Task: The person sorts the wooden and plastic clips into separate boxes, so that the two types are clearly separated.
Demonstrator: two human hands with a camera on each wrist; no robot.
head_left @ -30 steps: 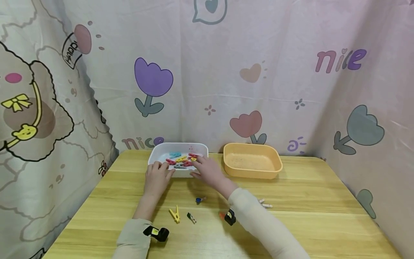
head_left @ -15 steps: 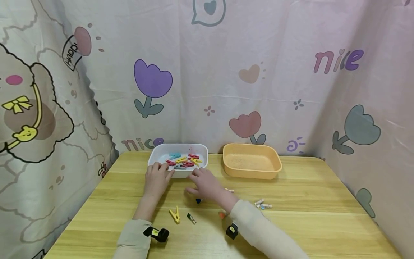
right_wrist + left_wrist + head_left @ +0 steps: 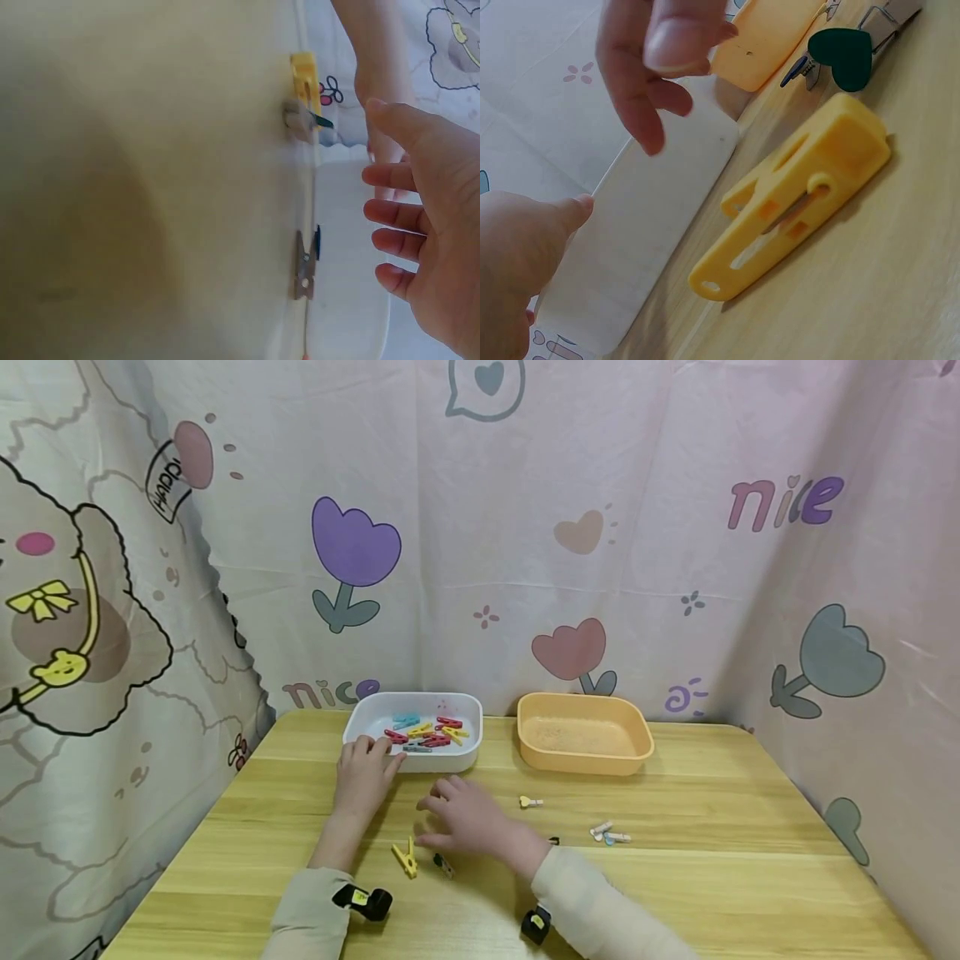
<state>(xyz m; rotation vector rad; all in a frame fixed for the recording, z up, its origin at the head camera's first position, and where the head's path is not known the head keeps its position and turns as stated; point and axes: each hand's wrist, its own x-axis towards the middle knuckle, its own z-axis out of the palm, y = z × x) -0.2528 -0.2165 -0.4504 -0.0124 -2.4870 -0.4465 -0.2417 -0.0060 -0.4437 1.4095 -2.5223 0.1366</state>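
Two hands over the wooden bench (image 3: 750, 860), apart from each other. Left hand (image 3: 363, 777) at the near left corner of the white tub (image 3: 442, 763); grips the rim there, fingers bent over the edge, thumb at the near wall. Right hand (image 3: 467, 817) between that tub and the near edge of the bench, raised above the surface; fingers loosely spread, holding nothing.

Near the right thumb, but apart from it, a yellow clip (image 3: 406, 860), flat on the bench with the split end toward the white tub. Just beside it, a green heart clip (image 3: 444, 865). Beneath the right hand, seen from the right wrist, a blue heart clip (image 3: 304, 271).

Inside the white tub, a loose spread: light-blue clips (image 3: 407, 720) toward the back, red clips (image 3: 450, 722) and yellow clips (image 3: 420, 730) in the middle, a grey clip (image 3: 417, 749) by the near wall.

To the right, a yellow heart clip (image 3: 531, 802); farther right, a pair of pale clips (image 3: 617, 838) close together. Behind these, an orange tub (image 3: 585, 764), well apart from the white tub. At the back, a printed cloth (image 3: 480, 510) with flowers and "nice". On the sleeves, black cameras (image 3: 371, 903).
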